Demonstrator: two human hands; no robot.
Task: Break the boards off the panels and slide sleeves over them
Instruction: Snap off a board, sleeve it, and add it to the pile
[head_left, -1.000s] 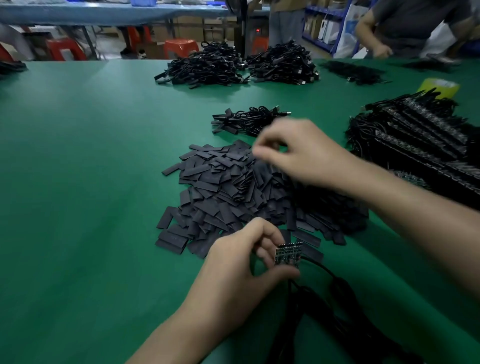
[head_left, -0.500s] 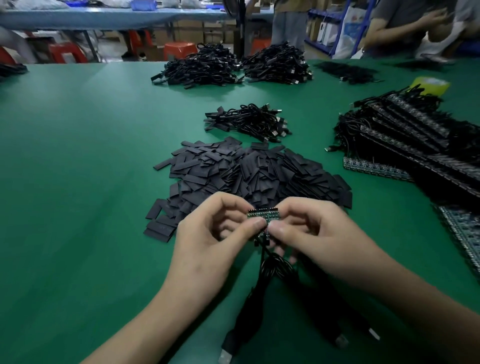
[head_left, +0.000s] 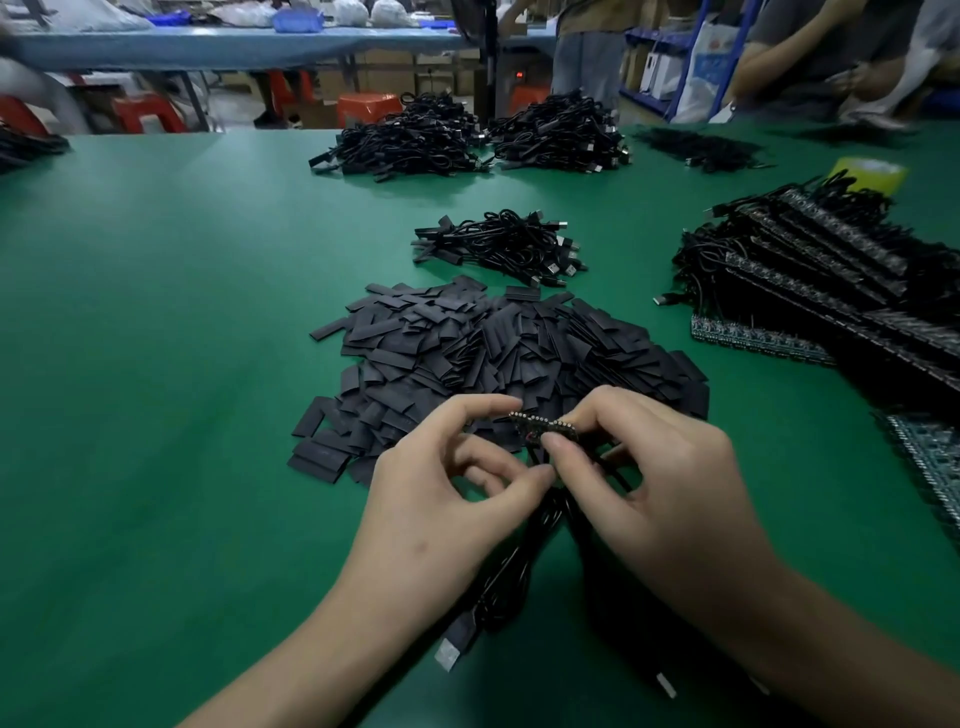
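Low in the middle of the head view, my left hand (head_left: 441, 499) and my right hand (head_left: 660, 488) pinch a small strip of circuit boards (head_left: 540, 427) from either side. The strip looks bent in the middle. Black cables (head_left: 514, 561) with USB plugs hang from it onto the green table (head_left: 156, 389). Right behind my hands lies a big pile of flat black sleeves (head_left: 488, 348). At the right sits a stack of board panels with cables (head_left: 831, 280).
A small bundle of sleeved cables (head_left: 498, 244) lies past the sleeve pile. Two larger cable heaps (head_left: 415, 140) sit at the far edge. A yellow tape roll (head_left: 865, 174) is at the far right. People stand beyond the table.
My right hand came back from the sleeve pile and joined my left hand on the board strip. The strip now looks bent between the two hands.
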